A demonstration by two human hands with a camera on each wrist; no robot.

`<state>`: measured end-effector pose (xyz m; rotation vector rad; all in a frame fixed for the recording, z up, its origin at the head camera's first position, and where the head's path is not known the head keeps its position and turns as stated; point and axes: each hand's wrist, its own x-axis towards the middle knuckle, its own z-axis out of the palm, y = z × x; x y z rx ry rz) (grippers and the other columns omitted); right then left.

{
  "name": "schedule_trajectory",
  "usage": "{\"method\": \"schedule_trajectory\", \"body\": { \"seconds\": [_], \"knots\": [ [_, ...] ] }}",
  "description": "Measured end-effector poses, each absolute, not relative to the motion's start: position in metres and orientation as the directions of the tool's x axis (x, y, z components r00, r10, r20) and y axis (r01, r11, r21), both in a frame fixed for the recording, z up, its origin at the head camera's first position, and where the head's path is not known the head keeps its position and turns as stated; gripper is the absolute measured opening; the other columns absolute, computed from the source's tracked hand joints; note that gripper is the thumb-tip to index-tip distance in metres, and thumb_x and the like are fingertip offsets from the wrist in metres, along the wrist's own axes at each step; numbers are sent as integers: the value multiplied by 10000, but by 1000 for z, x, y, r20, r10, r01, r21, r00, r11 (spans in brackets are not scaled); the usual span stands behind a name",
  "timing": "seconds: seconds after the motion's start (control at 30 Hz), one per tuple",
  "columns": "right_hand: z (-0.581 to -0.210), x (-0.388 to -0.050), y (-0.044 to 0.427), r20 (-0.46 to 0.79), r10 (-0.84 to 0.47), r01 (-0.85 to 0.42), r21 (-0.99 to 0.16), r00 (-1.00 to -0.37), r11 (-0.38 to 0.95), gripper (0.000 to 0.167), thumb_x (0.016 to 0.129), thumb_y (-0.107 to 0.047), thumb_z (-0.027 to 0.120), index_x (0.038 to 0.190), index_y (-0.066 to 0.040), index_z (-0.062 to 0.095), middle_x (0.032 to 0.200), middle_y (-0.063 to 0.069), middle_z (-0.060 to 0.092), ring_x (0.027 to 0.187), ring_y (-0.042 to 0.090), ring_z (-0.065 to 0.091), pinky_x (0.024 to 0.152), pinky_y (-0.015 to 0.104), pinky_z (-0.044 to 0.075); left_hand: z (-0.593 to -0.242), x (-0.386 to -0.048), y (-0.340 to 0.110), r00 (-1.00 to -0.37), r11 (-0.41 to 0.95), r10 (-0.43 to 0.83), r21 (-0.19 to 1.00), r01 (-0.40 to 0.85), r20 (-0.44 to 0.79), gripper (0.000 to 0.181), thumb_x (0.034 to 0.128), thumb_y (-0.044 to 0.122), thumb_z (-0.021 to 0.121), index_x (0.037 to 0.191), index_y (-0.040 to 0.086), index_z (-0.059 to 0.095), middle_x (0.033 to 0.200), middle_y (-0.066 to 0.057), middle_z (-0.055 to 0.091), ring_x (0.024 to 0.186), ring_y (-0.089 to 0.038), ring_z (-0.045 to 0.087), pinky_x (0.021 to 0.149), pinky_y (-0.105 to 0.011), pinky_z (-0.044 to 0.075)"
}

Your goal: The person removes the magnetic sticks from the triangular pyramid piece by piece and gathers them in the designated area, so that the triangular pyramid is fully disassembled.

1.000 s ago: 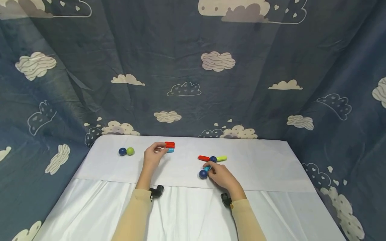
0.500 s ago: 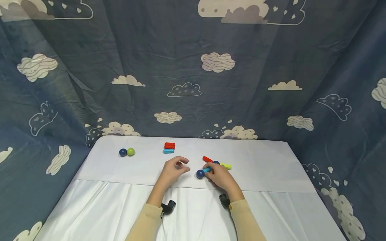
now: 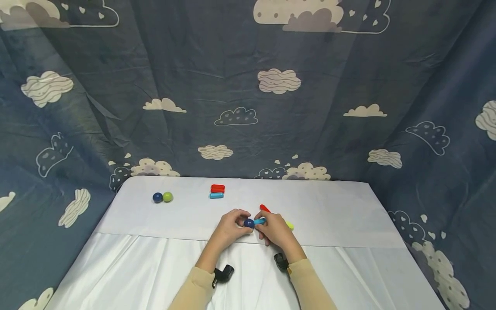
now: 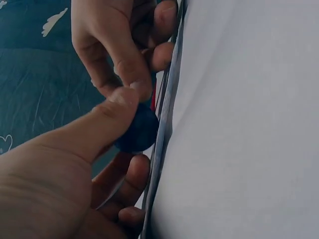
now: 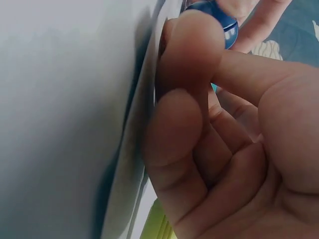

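Thumb and fingers of my left hand (image 3: 227, 230) pinch a dark blue ball (image 3: 249, 223), seen close up as the blue ball (image 4: 139, 130) in the left wrist view. Fixed to that ball is a light blue rod (image 3: 259, 221), which my right hand (image 3: 277, 230) grips just to the right. A red rod (image 3: 265, 208) sticks out beyond the right fingers. From behind the same hand shows the end of a yellow-green rod (image 3: 289, 225). The second dark blue ball between these rods is hidden by the right hand in the head view.
At the back left of the white-covered table (image 3: 329, 211) a dark blue ball (image 3: 157, 197) and a green ball (image 3: 167, 196) lie side by side. Red rods (image 3: 218, 188) and a light blue rod (image 3: 216, 195) lie together at the back middle. A cloud-patterned curtain (image 3: 310, 142) hangs behind.
My left hand has come from the loose rods at the back to the near middle and taken hold of the blue ball. The joined piece has turned and shifted slightly left in my right hand.
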<state>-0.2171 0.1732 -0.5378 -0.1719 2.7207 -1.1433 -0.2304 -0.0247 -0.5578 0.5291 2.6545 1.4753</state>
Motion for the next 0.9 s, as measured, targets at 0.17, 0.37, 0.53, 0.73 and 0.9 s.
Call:
{"method": "schedule_trajectory", "body": {
  "seconds": [0.17, 0.37, 0.53, 0.73, 0.9],
  "knots": [
    [-541, -217, 173, -142, -201, -31, -738, -969, 675, 224, 1042, -152, 673, 1259, -94, 673, 609, -4, 657, 411, 135, 573, 492, 273, 454, -559, -229, -22, -944, 505, 311, 821, 264, 112, 388, 850, 213, 893, 1205, 144, 754, 960, 22, 689, 837, -82, 560, 805, -267, 479],
    [-541, -218, 175, -126, -219, -53, -746, -967, 664, 206, 1045, -159, 665, 1239, -93, 685, 607, -6, 664, 411, 133, 578, 512, 284, 461, -560, -230, -23, -948, 507, 302, 825, 250, 102, 309, 875, 228, 880, 1149, 145, 765, 919, 33, 678, 823, -76, 558, 784, -250, 480],
    [-539, -220, 175, -122, -217, -54, -748, -968, 661, 187, 1045, -159, 666, 1221, -100, 688, 612, -4, 666, 418, 137, 580, 520, 288, 463, -560, -232, -24, -947, 486, 303, 838, 247, 104, 289, 888, 226, 871, 1145, 136, 773, 908, 26, 682, 823, -89, 563, 773, -247, 477],
    [-539, -219, 174, -141, -219, -40, -753, -965, 657, 195, 1044, -144, 665, 1227, -83, 689, 613, 2, 666, 416, 134, 582, 492, 275, 461, -559, -231, -28, -944, 455, 324, 864, 218, 67, 281, 893, 240, 863, 1147, 155, 781, 885, 41, 671, 826, -95, 571, 785, -260, 477],
    [-541, -219, 174, -155, -210, -22, -754, -965, 657, 194, 1051, -147, 658, 1231, -81, 685, 625, 3, 663, 427, 139, 583, 496, 271, 466, -557, -231, -35, -950, 417, 310, 892, 177, 44, 289, 901, 275, 856, 1168, 190, 784, 884, 40, 671, 848, -111, 588, 812, -285, 485]
  ]
}}
